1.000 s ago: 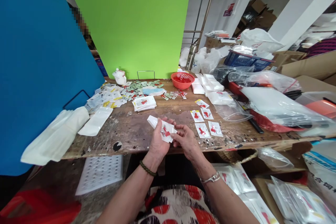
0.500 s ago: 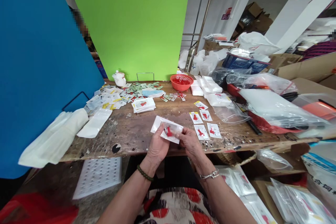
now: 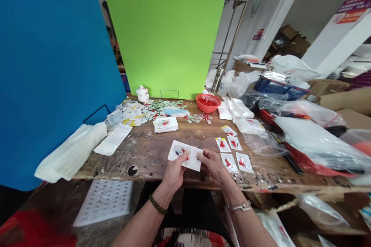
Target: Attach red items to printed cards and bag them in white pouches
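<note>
Between my two hands, above the front of the table, is a flat white plastic packet (image 3: 194, 159) with a red piece inside. My left hand (image 3: 174, 170) grips its left half, thumb on top over the red piece. My right hand (image 3: 213, 166) pinches the right end between thumb and fingers. Just right of my right hand lie several small packets (image 3: 228, 163) with red pieces in them. Beyond the held packet sits a stack of similar white packets (image 3: 165, 124). The undersides of both hands' fingers are partly hidden.
Green cards (image 3: 165, 105) and white-yellow slips (image 3: 127, 112) are heaped at the back left. A red basket (image 3: 208, 102) and a small white pot (image 3: 142, 94) stand behind. Clear bags (image 3: 319, 135) crowd the right. Blue (image 3: 58, 65) and green boards (image 3: 168, 38) rise behind the table.
The red piece has shifted toward the packet's left half, and my left thumb now lies over it. My right hand still pinches the right end. The view has tilted up slightly.
</note>
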### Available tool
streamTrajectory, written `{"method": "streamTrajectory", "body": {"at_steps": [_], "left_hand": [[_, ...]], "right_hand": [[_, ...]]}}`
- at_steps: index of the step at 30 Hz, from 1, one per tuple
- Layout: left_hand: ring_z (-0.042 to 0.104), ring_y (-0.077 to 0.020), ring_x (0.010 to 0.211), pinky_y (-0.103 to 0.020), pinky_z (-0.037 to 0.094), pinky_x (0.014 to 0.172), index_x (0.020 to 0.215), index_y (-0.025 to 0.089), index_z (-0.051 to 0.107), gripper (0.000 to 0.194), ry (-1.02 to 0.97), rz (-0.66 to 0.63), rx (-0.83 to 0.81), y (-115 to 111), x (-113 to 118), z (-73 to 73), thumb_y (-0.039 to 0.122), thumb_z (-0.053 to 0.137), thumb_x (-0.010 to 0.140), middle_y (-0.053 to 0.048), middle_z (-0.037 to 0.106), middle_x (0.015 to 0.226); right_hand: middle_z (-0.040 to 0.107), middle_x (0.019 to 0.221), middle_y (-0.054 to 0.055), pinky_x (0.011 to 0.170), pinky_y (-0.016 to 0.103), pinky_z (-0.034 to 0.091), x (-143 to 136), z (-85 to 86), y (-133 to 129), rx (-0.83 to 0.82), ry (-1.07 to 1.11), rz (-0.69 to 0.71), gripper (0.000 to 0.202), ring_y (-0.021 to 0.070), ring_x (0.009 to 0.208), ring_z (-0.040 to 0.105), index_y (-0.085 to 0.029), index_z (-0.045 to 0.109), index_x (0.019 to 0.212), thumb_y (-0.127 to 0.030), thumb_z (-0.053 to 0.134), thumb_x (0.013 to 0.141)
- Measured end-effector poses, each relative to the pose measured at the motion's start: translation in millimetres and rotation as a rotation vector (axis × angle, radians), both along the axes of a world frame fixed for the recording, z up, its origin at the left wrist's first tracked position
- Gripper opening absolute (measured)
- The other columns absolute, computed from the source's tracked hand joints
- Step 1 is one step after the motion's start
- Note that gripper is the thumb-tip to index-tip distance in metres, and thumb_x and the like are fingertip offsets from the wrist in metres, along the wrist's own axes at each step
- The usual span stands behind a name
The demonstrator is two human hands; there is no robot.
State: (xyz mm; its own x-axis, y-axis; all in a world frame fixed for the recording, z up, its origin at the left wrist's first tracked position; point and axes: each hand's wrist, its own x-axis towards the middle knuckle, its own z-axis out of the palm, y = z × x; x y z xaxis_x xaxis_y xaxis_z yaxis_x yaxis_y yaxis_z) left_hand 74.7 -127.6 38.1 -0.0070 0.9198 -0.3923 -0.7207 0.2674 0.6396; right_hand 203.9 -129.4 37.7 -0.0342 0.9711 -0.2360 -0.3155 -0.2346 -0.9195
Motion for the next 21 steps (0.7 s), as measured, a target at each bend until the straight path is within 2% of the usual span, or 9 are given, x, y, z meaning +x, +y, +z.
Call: {"method": "streamTrajectory", "body": {"at_steps": [3,7,10,13,15,16,19,21], "left_hand": [[0.065,-0.0147,0.061,-0.024,0.052,0.057,0.076,0.013,0.066,0.028,0.024,0.138,0.050,8,-4,-1.6,0.010,0.083,0.054,-0.002,0.071,0.072],[0.067,-0.0180,0.065,-0.029,0.054,0.064,0.076,0.011,0.067,0.036,0.029,0.194,0.109,24,-9,-6.8,0.017,0.087,0.046,-0.005,0.071,0.075],[0.066,-0.0180,0.066,-0.030,0.054,0.064,0.081,0.011,0.068,0.043,0.065,0.238,0.124,41,-21,-7.2,0.022,0.087,0.044,-0.006,0.071,0.077],[0.063,-0.0151,0.060,-0.030,0.052,0.059,0.090,0.013,0.067,0.044,0.203,0.233,0.192,62,-45,-4.9,0.032,0.082,0.053,-0.005,0.070,0.079],[0.060,-0.0142,0.057,-0.031,0.051,0.058,0.097,0.014,0.066,0.040,0.425,0.233,0.252,75,-69,-3.4,0.035,0.074,0.064,-0.005,0.068,0.078],[0.060,-0.0149,0.059,-0.032,0.051,0.061,0.100,0.015,0.065,0.037,0.608,0.253,0.278,80,-84,-2.9,0.032,0.069,0.069,-0.006,0.068,0.081],[0.062,-0.0224,0.090,-0.039,0.047,0.085,0.104,0.017,0.066,0.031,1.375,0.341,0.296,90,-136,-1.1,0.018,0.058,0.075,-0.010,0.068,0.103],[0.054,-0.0284,0.110,-0.044,0.038,0.097,0.106,0.017,0.066,0.032,1.823,0.335,0.184,92,-171,0.5,0.013,0.051,0.077,-0.012,0.064,0.115]], "right_hand": [[0.066,0.069,0.003,0.045,0.024,0.047,-6,3.2,7,-0.028,0.041,0.075,0.040,0.0126,0.053,0.057,-0.019,0.063,0.077,-0.052,0.077,0.060],[0.062,0.060,0.000,0.036,0.020,0.037,-28,-0.9,27,0.060,-0.118,0.020,0.037,0.0102,0.045,0.047,-0.017,0.064,0.077,-0.044,0.078,0.056],[0.060,0.056,-0.001,0.037,0.021,0.033,-43,-4.0,57,0.155,-0.252,0.029,0.031,0.0103,0.043,0.043,-0.016,0.064,0.074,-0.042,0.071,0.059],[0.062,0.058,0.000,0.043,0.024,0.036,-52,-3.0,100,0.267,-0.415,0.036,0.030,0.0128,0.048,0.047,-0.015,0.065,0.076,-0.042,0.063,0.062],[0.061,0.058,0.001,0.046,0.025,0.038,-57,-0.9,131,0.315,-0.536,0.040,0.031,0.0148,0.050,0.049,-0.015,0.066,0.078,-0.042,0.058,0.065],[0.060,0.058,0.001,0.048,0.026,0.039,-59,0.2,146,0.332,-0.603,0.040,0.032,0.0159,0.052,0.050,-0.014,0.066,0.079,-0.042,0.056,0.067],[0.064,0.066,0.005,0.060,0.030,0.044,-67,1.3,179,0.369,-0.863,0.050,0.030,0.0204,0.063,0.057,-0.013,0.068,0.082,-0.037,0.053,0.072],[0.067,0.081,0.011,0.072,0.034,0.045,-72,-0.4,190,0.442,-1.064,0.008,0.032,0.0248,0.078,0.060,-0.012,0.069,0.092,-0.034,0.056,0.072]]}}
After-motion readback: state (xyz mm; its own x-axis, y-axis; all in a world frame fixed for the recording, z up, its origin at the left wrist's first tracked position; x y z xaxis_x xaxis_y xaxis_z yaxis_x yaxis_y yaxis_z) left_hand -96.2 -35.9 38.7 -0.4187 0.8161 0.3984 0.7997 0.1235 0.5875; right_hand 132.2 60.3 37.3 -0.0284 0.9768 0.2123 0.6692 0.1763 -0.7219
